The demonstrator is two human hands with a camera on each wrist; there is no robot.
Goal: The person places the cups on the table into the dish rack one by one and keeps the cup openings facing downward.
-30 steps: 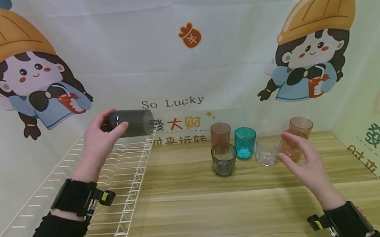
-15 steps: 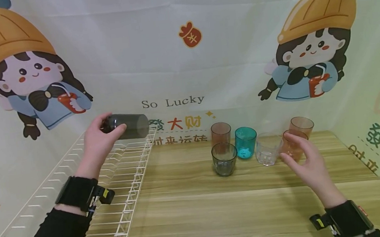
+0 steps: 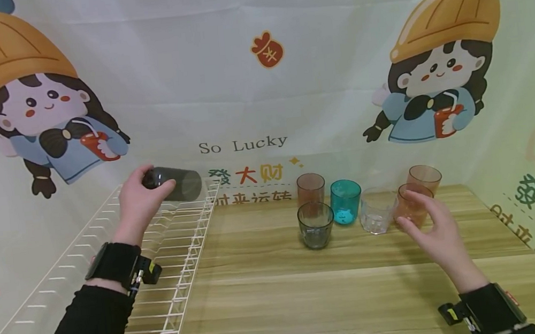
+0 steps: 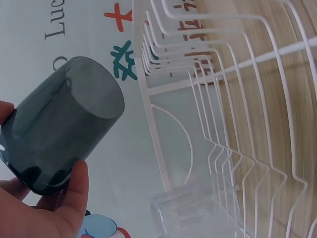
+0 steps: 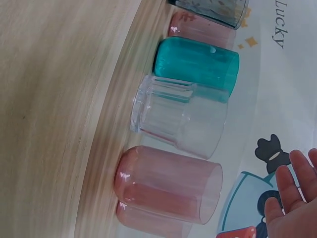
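Observation:
In the head view my left hand (image 3: pixel 140 203) grips the base end of a dark grey tumbler (image 3: pixel 179 184). The tumbler lies on its side in the air above the far end of a white wire rack (image 3: pixel 182 283), its rim pointing right and slightly down. Thumb and fingertips wrap its base in the left wrist view, with a gap between tumbler (image 4: pixel 69 124) and wires. On the right, my right hand (image 3: pixel 441 236) hovers by the front pink glass (image 3: pixel 412 209), fingers loosely spread. The right wrist view shows that hand (image 5: pixel 297 198) apart from the pink glass (image 5: pixel 168 183), holding nothing.
Left of the pink glass stand a clear glass (image 3: pixel 375 213), a teal glass (image 3: pixel 345 202), a grey glass (image 3: pixel 316 227) and a pinkish one (image 3: pixel 310 187). Another pink glass (image 3: pixel 425 173) is behind. A clear glass (image 4: pixel 193 213) sits in the rack. A printed cloth (image 3: pixel 336 74) hangs behind.
My left hand has lowered a little, bringing the grey tumbler down and leftward towards the rack, with its rim dipping slightly. The right hand and the standing glasses have hardly moved.

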